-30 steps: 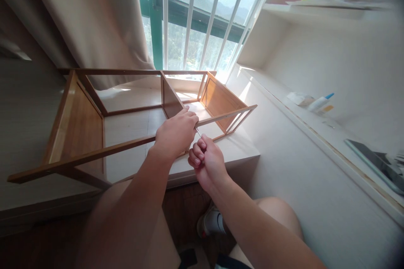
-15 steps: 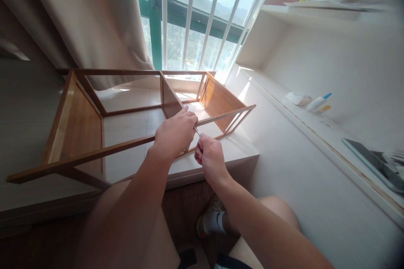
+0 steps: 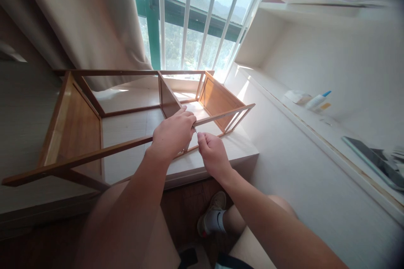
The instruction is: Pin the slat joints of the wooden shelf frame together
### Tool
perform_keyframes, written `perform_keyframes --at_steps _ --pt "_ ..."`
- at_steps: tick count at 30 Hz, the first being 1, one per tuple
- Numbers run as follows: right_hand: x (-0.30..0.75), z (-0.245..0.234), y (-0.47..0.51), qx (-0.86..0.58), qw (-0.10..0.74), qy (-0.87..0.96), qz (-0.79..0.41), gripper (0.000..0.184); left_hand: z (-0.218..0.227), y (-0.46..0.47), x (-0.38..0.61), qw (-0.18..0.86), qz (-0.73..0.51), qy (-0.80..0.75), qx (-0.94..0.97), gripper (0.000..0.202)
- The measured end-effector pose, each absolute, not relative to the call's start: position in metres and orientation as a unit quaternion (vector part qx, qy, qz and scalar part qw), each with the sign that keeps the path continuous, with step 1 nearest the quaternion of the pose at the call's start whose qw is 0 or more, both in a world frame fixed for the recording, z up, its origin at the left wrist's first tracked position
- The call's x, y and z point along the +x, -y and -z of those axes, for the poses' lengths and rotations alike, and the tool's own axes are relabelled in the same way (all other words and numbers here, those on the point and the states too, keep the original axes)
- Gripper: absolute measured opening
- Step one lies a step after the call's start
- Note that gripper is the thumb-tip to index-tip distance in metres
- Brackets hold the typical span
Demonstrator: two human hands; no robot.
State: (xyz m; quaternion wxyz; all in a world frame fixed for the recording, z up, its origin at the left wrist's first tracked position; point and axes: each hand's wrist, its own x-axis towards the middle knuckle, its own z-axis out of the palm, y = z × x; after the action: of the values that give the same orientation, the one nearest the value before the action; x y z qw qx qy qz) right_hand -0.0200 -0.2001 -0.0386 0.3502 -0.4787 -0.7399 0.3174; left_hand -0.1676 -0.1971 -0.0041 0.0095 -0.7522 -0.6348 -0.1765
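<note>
A brown wooden shelf frame [image 3: 123, 148] lies on its side before me, its solid panels standing crosswise between the rails. My left hand [image 3: 173, 132] is wrapped over the near rail where the middle panel [image 3: 168, 96] meets it, and its fingers grip the wood. Just to the right, my right hand [image 3: 212, 151] is closed in a pinch on a thin metal hex key [image 3: 195, 130]. The key's far end reaches the rail beside my left fingers; its tip and any screw there are hidden.
The frame rests on a pale window ledge [image 3: 240, 145]. Behind it are white window bars [image 3: 186, 21] and a beige curtain [image 3: 104, 21]. To the right, a white counter holds a glue-like tube [image 3: 316, 101] and a phone-like slab [image 3: 372, 162]. My shoe [image 3: 211, 214] is below.
My right hand has turned slightly at the wrist, and less of the hex key shows. The left hand keeps its grip on the rail. The whole view has shifted a little.
</note>
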Motion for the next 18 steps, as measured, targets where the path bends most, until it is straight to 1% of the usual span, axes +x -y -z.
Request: perform_keyframes --at_steps 3,10,14,18 --pt "-0.022 0.036 0.201 -0.498 0.305 0.779 -0.230 0.042 0.005 0.196 -0.168 0.016 0.176 0.634 -0.753 0.017" --pt "-0.023 0.022 0.205 -0.531 0.149 0.834 -0.005 0.039 0.004 0.197 -0.167 0.012 0.179 0.634 -0.752 0.018" --pt "-0.019 0.015 0.205 -0.518 0.105 0.847 0.051 0.038 0.003 0.198 -0.168 -0.002 0.182 0.633 -0.753 0.018" --pt "-0.018 0.013 0.205 -0.519 0.099 0.847 0.062 0.037 0.003 0.198 -0.168 -0.007 0.181 0.632 -0.753 0.017"
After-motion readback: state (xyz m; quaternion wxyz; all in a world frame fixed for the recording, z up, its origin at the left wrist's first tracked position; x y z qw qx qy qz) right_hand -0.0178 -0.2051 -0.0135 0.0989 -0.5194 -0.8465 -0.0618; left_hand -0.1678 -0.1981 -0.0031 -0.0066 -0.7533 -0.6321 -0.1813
